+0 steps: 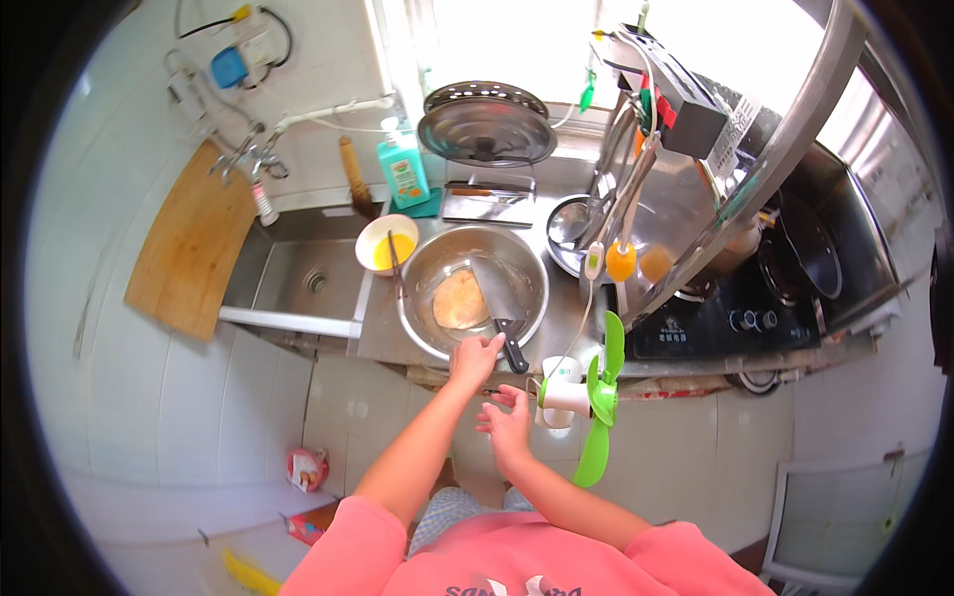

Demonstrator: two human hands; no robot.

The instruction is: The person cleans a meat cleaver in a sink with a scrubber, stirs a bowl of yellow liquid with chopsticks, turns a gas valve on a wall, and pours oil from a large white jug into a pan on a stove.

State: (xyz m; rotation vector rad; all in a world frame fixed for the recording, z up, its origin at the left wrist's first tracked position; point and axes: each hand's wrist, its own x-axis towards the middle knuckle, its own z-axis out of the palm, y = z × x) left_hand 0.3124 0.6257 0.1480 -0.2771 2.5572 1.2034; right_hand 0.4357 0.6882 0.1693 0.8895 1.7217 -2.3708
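A wide steel basin (414, 328) stands on the steel counter, with a pale round lump of dough (458, 299) inside. A cleaver (501, 294) with a black handle lies over the dough's right side, its handle across the basin's near rim. My left hand (475, 360) is at that rim, thumb near the cleaver's handle; whether it grips the rim cannot be told. Just off the counter's edge, my right hand (508, 425) hangs with fingers apart and nothing in it. Left of the basin, a bowl (367, 242) holds yellow liquid, and chopsticks (395, 261) rest across it.
A small fan (570, 398) with green blades juts from the counter's edge beside my right hand. The sink (287, 279) and a wooden board (190, 246) are at left. A metal post (745, 201) rises before the stove (715, 328); a soap bottle (402, 171) stands behind the bowl.
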